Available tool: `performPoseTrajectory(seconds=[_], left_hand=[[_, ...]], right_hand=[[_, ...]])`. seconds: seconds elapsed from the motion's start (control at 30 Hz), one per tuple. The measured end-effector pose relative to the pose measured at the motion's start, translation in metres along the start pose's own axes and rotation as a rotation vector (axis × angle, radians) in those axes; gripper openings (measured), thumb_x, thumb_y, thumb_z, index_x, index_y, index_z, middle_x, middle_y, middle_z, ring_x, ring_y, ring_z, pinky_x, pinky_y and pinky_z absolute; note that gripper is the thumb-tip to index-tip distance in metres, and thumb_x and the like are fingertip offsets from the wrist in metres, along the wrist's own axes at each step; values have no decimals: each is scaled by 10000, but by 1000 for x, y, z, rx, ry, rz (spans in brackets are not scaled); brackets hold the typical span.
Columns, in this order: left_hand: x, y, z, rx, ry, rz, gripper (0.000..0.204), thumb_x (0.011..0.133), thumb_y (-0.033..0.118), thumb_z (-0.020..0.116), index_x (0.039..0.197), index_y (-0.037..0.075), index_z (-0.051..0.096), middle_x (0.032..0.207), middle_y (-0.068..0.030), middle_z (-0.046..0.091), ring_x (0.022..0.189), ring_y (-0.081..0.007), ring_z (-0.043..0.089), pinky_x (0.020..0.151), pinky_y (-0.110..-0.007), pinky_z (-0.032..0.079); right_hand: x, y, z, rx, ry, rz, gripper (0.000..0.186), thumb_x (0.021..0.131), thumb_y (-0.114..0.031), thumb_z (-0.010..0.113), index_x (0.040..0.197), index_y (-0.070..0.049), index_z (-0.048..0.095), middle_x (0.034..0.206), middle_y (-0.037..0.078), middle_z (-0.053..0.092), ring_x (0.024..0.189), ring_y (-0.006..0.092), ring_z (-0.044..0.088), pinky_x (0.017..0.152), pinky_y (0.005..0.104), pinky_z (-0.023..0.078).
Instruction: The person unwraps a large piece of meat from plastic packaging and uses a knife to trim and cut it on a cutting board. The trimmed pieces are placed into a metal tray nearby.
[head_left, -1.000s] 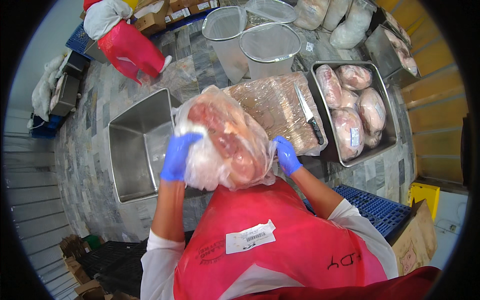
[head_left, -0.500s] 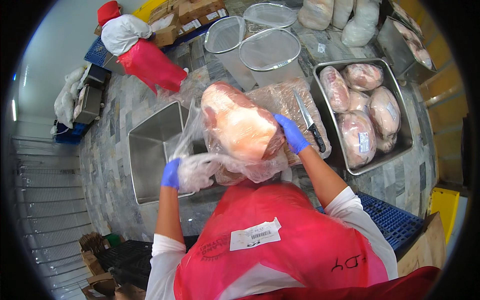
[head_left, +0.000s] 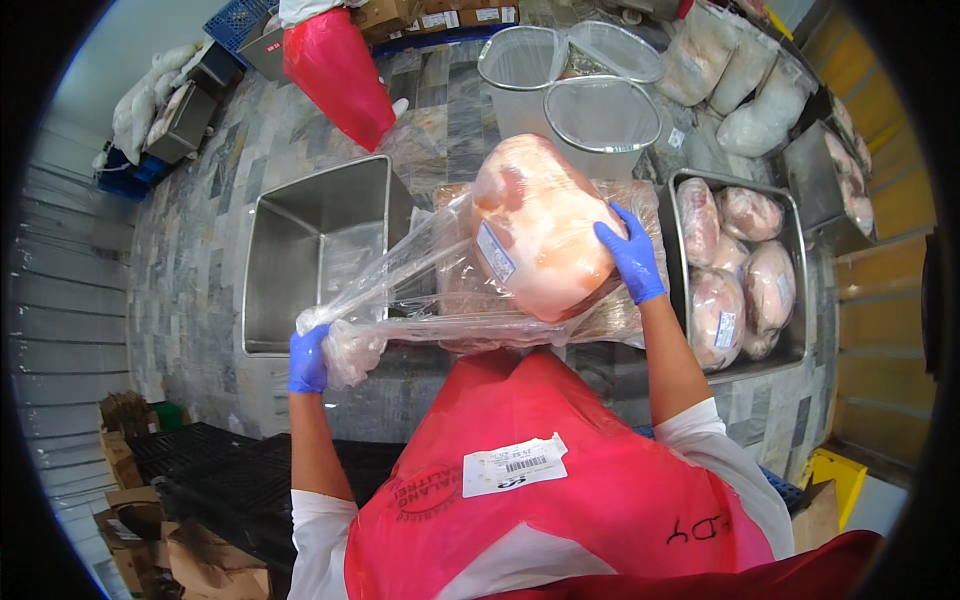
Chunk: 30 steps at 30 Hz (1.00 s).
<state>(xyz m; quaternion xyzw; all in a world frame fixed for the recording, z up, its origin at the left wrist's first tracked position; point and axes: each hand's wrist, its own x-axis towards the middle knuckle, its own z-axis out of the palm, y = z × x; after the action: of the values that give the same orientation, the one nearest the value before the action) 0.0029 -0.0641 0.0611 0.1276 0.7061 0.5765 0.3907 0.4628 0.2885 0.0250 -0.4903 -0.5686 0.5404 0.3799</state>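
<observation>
A large pale-pink piece of meat (head_left: 545, 245) in a clear plastic bag (head_left: 425, 265) with a blue-and-white label (head_left: 495, 252) is over a plastic-wrapped block (head_left: 628, 318) in front of me. My left hand (head_left: 308, 358), in a blue glove, is closed on the bunched end of the bag, drawn out to the left. Against the meat's right side, my gloved right hand (head_left: 634, 255) holds it with thumb and fingers apart. The underside of the meat is hidden.
Left stands a bare steel tub (head_left: 262, 270); right, a steel tub (head_left: 795, 330) holds several bagged meat pieces (head_left: 717, 310). Beyond are clear-lined round bins (head_left: 604, 118). A person in a red apron (head_left: 340, 80) stands far left. Black pallets (head_left: 215, 480) lie near left.
The meat has turned and shifted right in the view, its label now showing. My left hand has drawn the bag taut leftward. The knife on the block no longer shows.
</observation>
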Motion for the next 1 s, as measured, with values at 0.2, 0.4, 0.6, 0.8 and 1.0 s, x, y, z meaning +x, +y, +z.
performPoseTrajectory(seconds=[0.2,0.4,0.6,0.8,1.0], left_hand=[[4,-19,-13,-200,71,60,417,900,78,597,1307,-9,603,1178,-143,688,1077,-286,688,966,-417,564],[-29,-15,-33,-300,76,-21,454,875,75,622,1317,-20,582,1201,-162,669,1101,-295,673,982,-416,549],[-38,32,-29,-221,43,83,526,885,75,646,1390,-9,527,1307,-146,622,1212,-279,616,1066,-406,492],[-32,74,26,-165,-120,231,581,906,151,685,1432,-4,493,1397,-154,583,1316,-292,553,1140,-418,436],[31,6,81,-529,-497,-30,860,942,502,680,1569,14,350,1590,-204,419,1435,-366,454,1207,-507,375]], right_hand=[[53,49,-44,252,30,241,549,978,-339,699,1402,-8,588,1318,128,655,1154,206,637,1004,347,513],[30,97,-65,207,139,337,576,997,-354,668,1415,27,564,1364,147,636,1227,219,606,1066,364,467],[8,73,3,-796,122,-233,849,897,-466,744,1495,63,458,1520,344,447,1425,434,446,1177,485,359],[3,74,34,-996,136,-456,514,940,-294,658,1407,-87,601,1473,259,529,1382,474,459,1152,528,371],[-3,51,47,-880,140,-497,377,889,-162,692,1253,-69,668,1260,216,653,1169,436,605,1026,530,464]])
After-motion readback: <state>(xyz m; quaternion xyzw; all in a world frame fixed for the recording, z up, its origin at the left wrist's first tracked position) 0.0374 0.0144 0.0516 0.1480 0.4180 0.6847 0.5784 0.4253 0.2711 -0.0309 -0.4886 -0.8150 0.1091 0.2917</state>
